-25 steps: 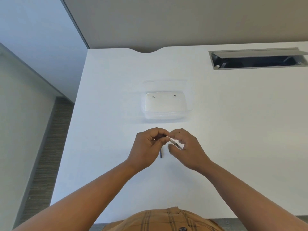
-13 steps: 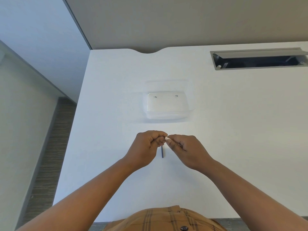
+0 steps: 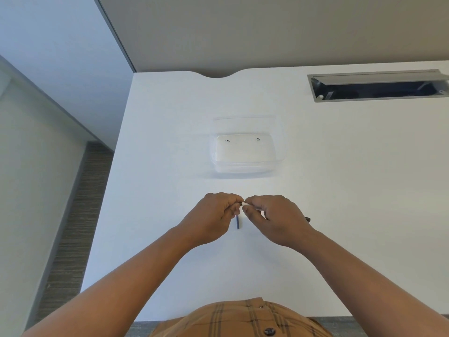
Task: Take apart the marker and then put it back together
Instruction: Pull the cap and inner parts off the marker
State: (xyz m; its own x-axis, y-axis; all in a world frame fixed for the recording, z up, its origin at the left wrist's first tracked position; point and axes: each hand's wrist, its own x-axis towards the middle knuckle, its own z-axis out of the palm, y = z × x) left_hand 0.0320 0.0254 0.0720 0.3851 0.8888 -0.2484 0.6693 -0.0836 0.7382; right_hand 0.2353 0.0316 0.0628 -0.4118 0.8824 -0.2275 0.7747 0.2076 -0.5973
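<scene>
**Two hands pinch a marker over a white table**

Both hands meet above the middle of the white table [image 3: 170, 142], knuckles up and fingers curled in. The left hand [image 3: 213, 217] and the right hand [image 3: 274, 217] nearly touch at the fingertips, where a small pale piece of the marker [image 3: 243, 203] shows between them. Each hand is closed tight around its part; most of what they hold is hidden inside the fists. A dark tip [image 3: 307, 218] pokes out past the outer edge of the right hand, low against the table; whether it belongs to the held part I cannot tell. Just beneath the meeting fingertips, a thin dark blue rod [image 3: 237, 222] lies on the table, pointing toward the person, its far end covered by the left hand's fingers. Farther back sits a clear plastic container [image 3: 245, 152], well apart from the hands. A grey cable slot [image 3: 379, 87] is set into the table at the far right. An orange plaid shirt [image 3: 243, 319] fills the bottom edge.
</scene>
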